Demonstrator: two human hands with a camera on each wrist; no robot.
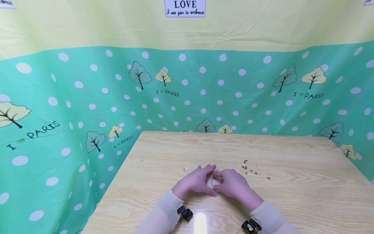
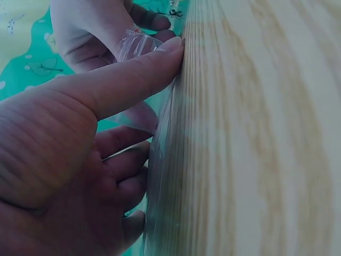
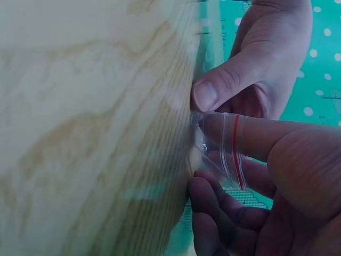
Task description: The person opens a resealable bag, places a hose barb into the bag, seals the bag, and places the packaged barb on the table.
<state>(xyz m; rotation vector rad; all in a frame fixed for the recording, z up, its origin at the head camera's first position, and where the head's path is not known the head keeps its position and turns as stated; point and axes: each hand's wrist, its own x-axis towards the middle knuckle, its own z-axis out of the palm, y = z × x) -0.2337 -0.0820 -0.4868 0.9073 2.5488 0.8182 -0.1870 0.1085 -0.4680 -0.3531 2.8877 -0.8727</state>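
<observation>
A small clear zip bag (image 3: 229, 146) with a red line along its mouth is at the table's middle, between the two hands. My right hand (image 1: 233, 183) pinches it, and the thumb reaches in through the mouth in the right wrist view. My left hand (image 1: 197, 180) curves around the bag's other side. The left thumb (image 3: 205, 96) presses the bag's end near the tabletop in that view. In the left wrist view the clear plastic (image 2: 141, 45) rises behind the left thumb. Whether anything is inside the bag I cannot tell.
Several tiny dark, brassy pieces (image 1: 245, 167) lie scattered on the wooden table (image 1: 163, 149), just beyond the right hand. A tiny bit (image 1: 184, 169) lies beyond the left wrist. A green dotted curtain (image 1: 175, 78) hangs behind the table and along its left side.
</observation>
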